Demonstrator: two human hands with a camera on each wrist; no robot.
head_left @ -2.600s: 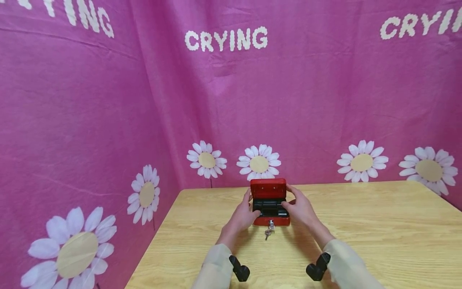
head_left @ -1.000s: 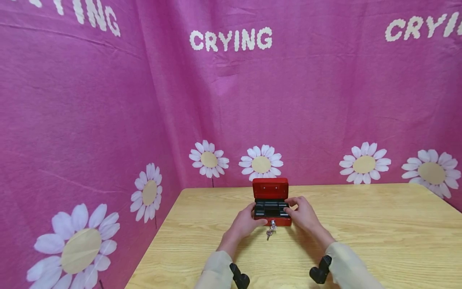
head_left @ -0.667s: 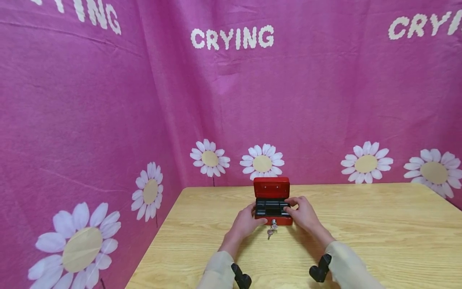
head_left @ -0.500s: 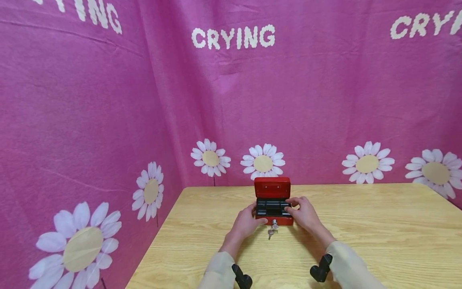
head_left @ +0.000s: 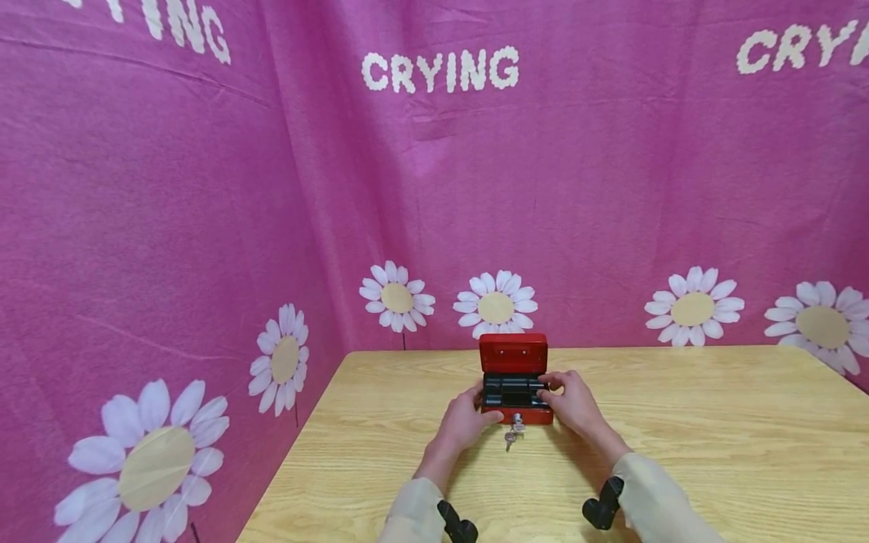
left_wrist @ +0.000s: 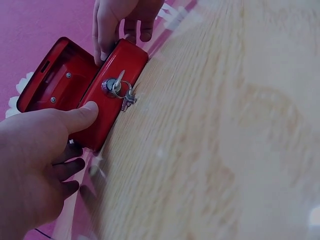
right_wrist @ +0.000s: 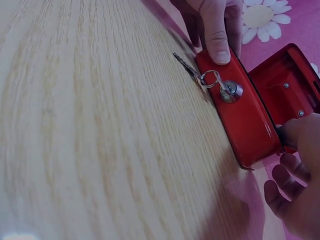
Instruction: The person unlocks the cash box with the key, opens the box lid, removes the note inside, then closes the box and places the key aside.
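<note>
Two hands gripping red box, lid raised, on wood-grain table; magenta daisy-print cloth behind.

In the head view, the right hand covers the right end of the black tray, whose darker hollows are too small to assess. In the right wrist view, that hand's thumb tip is hidden inside the red box; its contact point cannot be determined. The same view's right edge cuts off part of the lid. The keys show no legible teeth from the head camera. The left sleeve and right-hand lettering are both truncated.
</note>
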